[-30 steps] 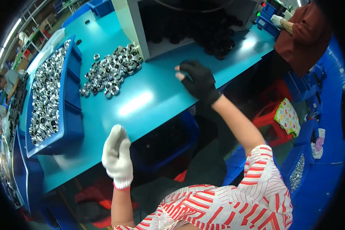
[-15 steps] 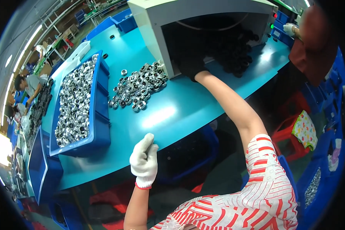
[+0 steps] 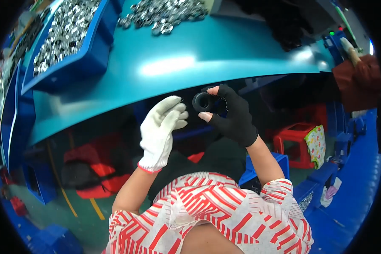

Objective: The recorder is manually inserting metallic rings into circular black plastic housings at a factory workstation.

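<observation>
My right hand [image 3: 237, 116], in a black glove with bare fingertips, pinches a round black ring-shaped part [image 3: 197, 103] between thumb and finger. The ring's hole faces up toward me, just off the table's front edge. To its left is my left hand [image 3: 156, 131], in a white knit glove, with its fingers bent but apart and nothing plainly in them. A small gap lies between its fingertips and the ring. On the teal table [image 3: 220, 46] beyond is a heap of shiny silver-and-black round parts [image 3: 169, 15].
A blue bin [image 3: 95, 55] full of shiny round parts stands at the left, near another blue bin [image 3: 10, 112]. Dark parts [image 3: 288, 31] are heaped at the far right. A red stool [image 3: 290, 137] and another person's gloved hand [image 3: 348, 44] are at the right.
My right hand has come out of the pale box-like machine and back toward me, now with the black ring in it. My left hand has turned toward it. The view has tipped downward.
</observation>
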`<state>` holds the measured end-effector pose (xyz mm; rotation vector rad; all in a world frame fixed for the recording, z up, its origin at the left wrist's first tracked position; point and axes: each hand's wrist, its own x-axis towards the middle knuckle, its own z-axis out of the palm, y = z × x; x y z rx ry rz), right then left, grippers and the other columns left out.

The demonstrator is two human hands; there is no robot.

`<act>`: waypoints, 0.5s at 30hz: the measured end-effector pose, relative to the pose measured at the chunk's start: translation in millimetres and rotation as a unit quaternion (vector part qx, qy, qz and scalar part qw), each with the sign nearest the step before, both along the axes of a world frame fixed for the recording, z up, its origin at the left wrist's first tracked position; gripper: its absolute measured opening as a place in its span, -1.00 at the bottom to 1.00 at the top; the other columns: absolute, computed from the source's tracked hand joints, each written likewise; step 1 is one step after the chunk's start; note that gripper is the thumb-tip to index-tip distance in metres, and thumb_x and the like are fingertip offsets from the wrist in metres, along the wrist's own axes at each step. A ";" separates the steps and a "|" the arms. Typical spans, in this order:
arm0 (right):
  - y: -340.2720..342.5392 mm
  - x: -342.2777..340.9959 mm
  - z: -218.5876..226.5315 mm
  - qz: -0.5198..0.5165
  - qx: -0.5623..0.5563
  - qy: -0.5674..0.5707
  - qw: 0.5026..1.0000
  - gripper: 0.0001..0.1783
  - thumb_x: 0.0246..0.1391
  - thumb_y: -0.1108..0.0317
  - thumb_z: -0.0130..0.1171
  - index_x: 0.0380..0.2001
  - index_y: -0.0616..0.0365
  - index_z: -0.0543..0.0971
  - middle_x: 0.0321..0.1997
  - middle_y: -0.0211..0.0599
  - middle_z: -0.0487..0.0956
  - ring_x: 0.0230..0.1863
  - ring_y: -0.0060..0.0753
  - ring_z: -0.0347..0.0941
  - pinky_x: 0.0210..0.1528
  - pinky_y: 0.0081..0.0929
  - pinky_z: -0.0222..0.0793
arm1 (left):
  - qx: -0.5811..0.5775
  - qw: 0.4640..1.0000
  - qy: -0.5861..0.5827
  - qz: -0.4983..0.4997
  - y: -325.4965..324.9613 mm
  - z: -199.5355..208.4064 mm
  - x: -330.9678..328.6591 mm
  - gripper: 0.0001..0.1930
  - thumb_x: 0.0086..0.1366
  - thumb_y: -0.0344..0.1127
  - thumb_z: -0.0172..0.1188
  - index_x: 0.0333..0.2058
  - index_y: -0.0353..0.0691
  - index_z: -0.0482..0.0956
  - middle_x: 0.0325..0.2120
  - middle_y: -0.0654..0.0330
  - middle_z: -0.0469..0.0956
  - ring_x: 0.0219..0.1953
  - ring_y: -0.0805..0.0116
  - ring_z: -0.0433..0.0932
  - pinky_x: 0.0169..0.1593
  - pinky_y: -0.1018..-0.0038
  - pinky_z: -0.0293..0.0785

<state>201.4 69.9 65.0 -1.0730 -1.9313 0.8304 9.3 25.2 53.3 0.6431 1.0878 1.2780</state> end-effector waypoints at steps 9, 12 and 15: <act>-31.5 -27.7 -48.5 0.089 -0.125 0.076 0.985 -0.31 -0.12 0.46 0.35 0.13 0.22 0.34 0.02 -0.21 0.49 0.02 -0.39 0.45 0.09 -0.44 0.34 | -0.073 0.976 -0.205 -0.021 -27.2 -43.3 -13.9 -0.72 0.27 -0.47 0.10 -0.05 -0.39 0.43 -0.22 0.04 0.55 -0.24 0.28 0.62 -0.16 0.40 0.65; -38.0 -32.0 -58.1 0.081 -0.183 0.119 0.973 -0.31 -0.12 0.42 0.35 0.14 0.22 0.35 0.04 -0.18 0.49 0.04 -0.35 0.45 0.10 -0.43 0.35 | -0.074 0.974 -0.216 -0.013 -32.0 -49.4 -16.5 -0.72 0.27 -0.46 0.09 -0.04 -0.37 0.44 -0.23 0.05 0.56 -0.25 0.29 0.62 -0.18 0.42 0.66; -41.2 -34.7 -62.6 0.073 -0.223 0.151 0.960 -0.32 -0.12 0.38 0.36 0.12 0.22 0.37 0.04 -0.14 0.50 0.05 -0.32 0.46 0.10 -0.43 0.36 | -0.082 0.963 -0.254 -0.029 -37.3 -56.3 -20.4 -0.66 0.23 -0.38 0.21 -0.03 -0.31 0.44 -0.17 0.10 0.53 -0.14 0.29 0.57 -0.12 0.38 0.63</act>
